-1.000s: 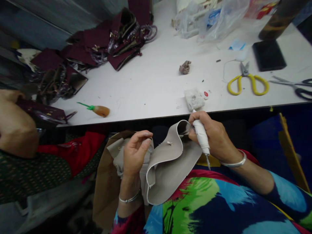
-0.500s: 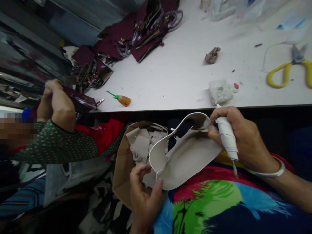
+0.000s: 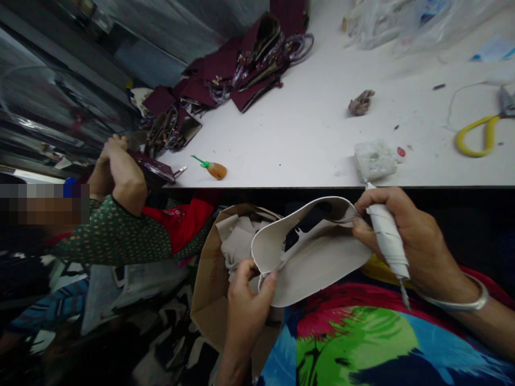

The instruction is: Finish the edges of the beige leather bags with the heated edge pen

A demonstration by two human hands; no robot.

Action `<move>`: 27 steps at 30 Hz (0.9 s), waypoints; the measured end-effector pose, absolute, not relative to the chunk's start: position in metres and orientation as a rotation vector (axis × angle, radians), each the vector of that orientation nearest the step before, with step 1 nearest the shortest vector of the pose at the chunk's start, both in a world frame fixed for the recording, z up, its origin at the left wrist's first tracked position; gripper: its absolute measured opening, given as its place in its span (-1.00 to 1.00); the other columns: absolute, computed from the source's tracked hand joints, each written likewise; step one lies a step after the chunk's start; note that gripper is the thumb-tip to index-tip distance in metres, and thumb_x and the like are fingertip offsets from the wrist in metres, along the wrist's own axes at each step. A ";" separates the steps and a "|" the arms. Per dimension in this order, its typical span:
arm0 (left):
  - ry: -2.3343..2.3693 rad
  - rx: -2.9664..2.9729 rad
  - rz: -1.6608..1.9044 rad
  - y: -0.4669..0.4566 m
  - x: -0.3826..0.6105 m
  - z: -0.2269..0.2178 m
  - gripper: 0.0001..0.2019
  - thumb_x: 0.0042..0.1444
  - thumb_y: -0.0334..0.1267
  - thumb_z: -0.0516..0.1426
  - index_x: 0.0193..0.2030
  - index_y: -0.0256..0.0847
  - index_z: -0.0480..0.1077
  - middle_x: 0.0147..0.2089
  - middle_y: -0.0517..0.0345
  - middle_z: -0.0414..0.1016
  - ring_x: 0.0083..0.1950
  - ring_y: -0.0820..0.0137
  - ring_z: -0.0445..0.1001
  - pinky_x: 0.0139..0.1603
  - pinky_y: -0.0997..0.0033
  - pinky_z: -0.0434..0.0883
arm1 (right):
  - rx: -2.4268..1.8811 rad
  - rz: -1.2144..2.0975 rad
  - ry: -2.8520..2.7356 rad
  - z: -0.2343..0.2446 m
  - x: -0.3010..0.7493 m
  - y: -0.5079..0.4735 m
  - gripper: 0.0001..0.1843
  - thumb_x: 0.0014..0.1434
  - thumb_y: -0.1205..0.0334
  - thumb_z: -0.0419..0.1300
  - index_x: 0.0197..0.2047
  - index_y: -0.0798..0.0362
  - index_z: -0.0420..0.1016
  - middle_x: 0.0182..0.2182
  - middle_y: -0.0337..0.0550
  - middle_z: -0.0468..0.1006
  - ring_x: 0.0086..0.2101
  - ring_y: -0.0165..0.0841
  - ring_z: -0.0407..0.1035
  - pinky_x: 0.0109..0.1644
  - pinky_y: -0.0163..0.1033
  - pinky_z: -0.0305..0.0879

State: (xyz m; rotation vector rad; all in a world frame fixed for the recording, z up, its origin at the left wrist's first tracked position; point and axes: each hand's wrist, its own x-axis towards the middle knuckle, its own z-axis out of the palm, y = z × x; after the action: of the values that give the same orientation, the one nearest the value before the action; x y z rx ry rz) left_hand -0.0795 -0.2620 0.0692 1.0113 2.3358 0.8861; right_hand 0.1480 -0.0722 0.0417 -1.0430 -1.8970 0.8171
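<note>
A beige bag panel (image 3: 322,262), curved into an open pouch shape with pale edges, is held between my hands in front of the table's edge. My left hand (image 3: 249,305) pinches its left corner between thumb and fingers. At the opposite corner, the thumb and forefinger of my right hand (image 3: 414,241) grip the panel. That same hand also holds a slim tool wrapped in white tape (image 3: 388,233), with a thin metal point sticking out below. Which kind of tool it is cannot be told.
Below stands a cardboard box (image 3: 209,289) with beige pieces in it. The white table (image 3: 298,145) bears yellow-handled cutters (image 3: 475,139), a clear whitish block (image 3: 374,159), a small orange bottle (image 3: 216,170) and maroon bags (image 3: 219,64). A co-worker's arm (image 3: 126,171) is at left.
My left thumb and fingers have closed on the panel's left corner, where they were further apart before. The whole view has shifted, so things appear further right. My right hand keeps its hold.
</note>
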 end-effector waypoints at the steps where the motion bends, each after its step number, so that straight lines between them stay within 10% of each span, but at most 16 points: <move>1: 2.342 1.018 0.833 -0.260 -0.082 0.072 -0.83 0.16 -0.19 0.24 -0.14 -0.18 0.50 -0.17 0.07 0.67 -0.12 0.23 0.63 -0.09 0.34 0.49 | -1.041 0.819 -1.897 0.041 0.148 -0.072 -0.79 0.18 0.23 0.29 -0.11 -0.04 0.43 -0.54 -0.44 0.41 -0.62 -0.53 0.26 -0.49 -0.45 0.19; 15: 2.497 1.345 0.325 -0.252 -0.096 0.087 -0.66 0.29 -0.08 0.13 -0.45 -0.20 0.50 -0.49 0.19 0.46 -0.41 0.39 0.43 -0.34 0.44 0.22 | -0.988 0.858 -1.897 0.040 0.147 -0.072 -0.79 0.21 0.18 0.26 -0.08 -0.04 0.43 -0.51 -0.41 0.45 -0.62 -0.50 0.30 -0.49 -0.43 0.24; 27: 2.406 1.255 0.792 -0.251 -0.090 0.064 -0.71 0.28 -0.22 0.10 -0.49 -0.18 0.36 -0.46 0.24 0.38 -0.39 0.41 0.37 -0.31 0.49 0.30 | -0.991 0.906 -1.880 0.037 0.147 -0.075 -0.81 0.22 0.24 0.27 -0.09 -0.02 0.42 -0.51 -0.41 0.42 -0.63 -0.50 0.24 -0.47 -0.38 0.23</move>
State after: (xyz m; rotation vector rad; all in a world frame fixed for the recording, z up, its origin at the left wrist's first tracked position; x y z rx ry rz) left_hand -0.0902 -0.2512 0.0638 1.2555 2.4055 0.7923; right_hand 0.1472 -0.0750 0.0374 -0.9906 -1.8800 0.9057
